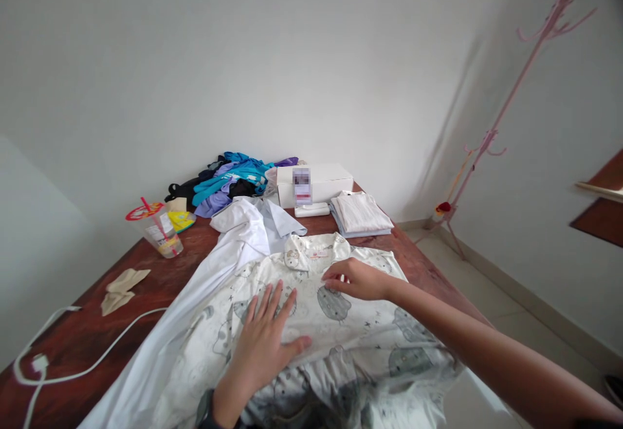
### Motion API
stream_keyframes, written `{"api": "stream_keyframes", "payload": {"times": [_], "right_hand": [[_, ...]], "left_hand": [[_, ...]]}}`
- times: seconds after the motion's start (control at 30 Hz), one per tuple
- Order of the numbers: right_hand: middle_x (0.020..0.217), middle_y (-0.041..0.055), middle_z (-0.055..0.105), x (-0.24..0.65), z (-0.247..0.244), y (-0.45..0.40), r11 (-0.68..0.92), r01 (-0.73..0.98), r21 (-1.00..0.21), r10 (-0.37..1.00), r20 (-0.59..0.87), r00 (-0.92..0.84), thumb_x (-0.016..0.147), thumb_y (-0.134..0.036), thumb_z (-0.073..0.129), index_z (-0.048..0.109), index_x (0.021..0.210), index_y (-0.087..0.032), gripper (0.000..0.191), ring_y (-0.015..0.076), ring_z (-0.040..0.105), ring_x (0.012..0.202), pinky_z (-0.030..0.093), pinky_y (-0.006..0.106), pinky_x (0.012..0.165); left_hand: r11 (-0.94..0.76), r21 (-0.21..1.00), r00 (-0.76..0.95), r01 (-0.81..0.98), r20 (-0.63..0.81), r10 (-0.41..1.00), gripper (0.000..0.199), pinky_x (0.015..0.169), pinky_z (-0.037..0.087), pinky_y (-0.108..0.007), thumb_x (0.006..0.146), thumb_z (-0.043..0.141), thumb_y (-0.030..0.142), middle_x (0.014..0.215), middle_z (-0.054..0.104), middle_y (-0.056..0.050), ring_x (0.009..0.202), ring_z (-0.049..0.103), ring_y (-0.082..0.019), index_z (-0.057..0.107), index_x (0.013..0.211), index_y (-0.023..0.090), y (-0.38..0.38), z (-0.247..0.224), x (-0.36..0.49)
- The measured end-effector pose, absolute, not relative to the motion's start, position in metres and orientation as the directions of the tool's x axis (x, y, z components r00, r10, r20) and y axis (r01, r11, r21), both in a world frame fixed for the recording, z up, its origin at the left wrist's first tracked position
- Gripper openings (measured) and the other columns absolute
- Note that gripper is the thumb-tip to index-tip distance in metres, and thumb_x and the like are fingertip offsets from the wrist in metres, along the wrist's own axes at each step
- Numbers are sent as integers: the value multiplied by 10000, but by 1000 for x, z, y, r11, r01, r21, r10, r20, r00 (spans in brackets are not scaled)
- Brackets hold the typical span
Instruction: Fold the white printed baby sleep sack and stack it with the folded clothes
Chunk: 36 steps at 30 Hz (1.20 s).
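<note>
The worktop (163,286) is being partly covered by a patterned shirt (335,335), laid out with its collar facing away. Beyond it, a clothes pile (231,182) is being flanked by a box (331,187) and a folded stack (363,213). The shirt is being touched by the left hand (265,344), flat, fingers spread, nothing grasped. Near the collar, the right hand (357,280) is being held half-curled; whether cloth is being pinched cannot be told.
</note>
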State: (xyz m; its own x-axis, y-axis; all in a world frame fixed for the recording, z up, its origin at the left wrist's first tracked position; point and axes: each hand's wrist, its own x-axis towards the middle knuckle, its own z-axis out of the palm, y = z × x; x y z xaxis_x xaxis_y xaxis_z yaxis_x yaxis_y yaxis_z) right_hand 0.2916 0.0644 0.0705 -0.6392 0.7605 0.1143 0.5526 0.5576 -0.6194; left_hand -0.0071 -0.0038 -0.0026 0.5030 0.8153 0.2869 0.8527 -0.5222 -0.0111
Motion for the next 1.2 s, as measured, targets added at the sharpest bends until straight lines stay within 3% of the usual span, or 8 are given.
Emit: {"api": "stream_keyframes", "payload": {"times": [0.13, 0.23, 0.43, 0.63, 1.2], "right_hand": [[637, 18, 666, 290, 41, 88, 477, 463, -747, 773, 106, -626, 955, -488, 565, 704, 727, -169, 415, 143, 550, 577, 419, 261, 561], [534, -25, 549, 301, 26, 94, 327, 369, -870, 820, 67, -569, 944, -553, 566, 670, 720, -167, 458, 113, 436, 496, 336, 244, 490], [543, -37, 557, 311, 26, 94, 162, 241, -957, 835, 2, -551, 903, -552, 626, 685, 826, -168, 396, 98, 397, 454, 300, 236, 460], [592, -31, 594, 313, 23, 97, 143, 211, -967, 815, -6, -579, 904, -539, 645, 684, 846, -169, 376, 95, 437, 469, 326, 230, 473], [614, -21, 592, 313, 32, 91, 154, 292, -944, 818, -43, -573, 889, -550, 650, 684, 889, -160, 392, 104, 494, 485, 367, 228, 476]], "left_hand": [[-531, -40, 518, 847, 287, 806, 915, 1160, 332, -581, 889, 476, 786, 1674, 270, -103, 1484, 355, -397, 221, 1630, 314, -4, 0, -8], [-531, -49, 523, 846, 271, 808, 917, 1168, 329, -562, 887, 478, 787, 1675, 271, -100, 1487, 350, -389, 213, 1631, 320, -3, 1, -8], [-511, -23, 502, 860, 222, 836, 867, 1173, 337, -539, 913, 477, 756, 1678, 269, -71, 1486, 362, -365, 203, 1628, 349, -4, 7, -8], [-442, -14, 432, 897, 236, 870, 691, 1177, 349, -513, 1001, 446, 624, 1678, 273, -54, 1494, 358, -337, 253, 1613, 368, -7, 9, -9], [-431, 14, 417, 902, 233, 879, 679, 1192, 326, -523, 1002, 444, 628, 1667, 290, -75, 1506, 338, -337, 314, 1601, 337, -9, 8, -5]]}}
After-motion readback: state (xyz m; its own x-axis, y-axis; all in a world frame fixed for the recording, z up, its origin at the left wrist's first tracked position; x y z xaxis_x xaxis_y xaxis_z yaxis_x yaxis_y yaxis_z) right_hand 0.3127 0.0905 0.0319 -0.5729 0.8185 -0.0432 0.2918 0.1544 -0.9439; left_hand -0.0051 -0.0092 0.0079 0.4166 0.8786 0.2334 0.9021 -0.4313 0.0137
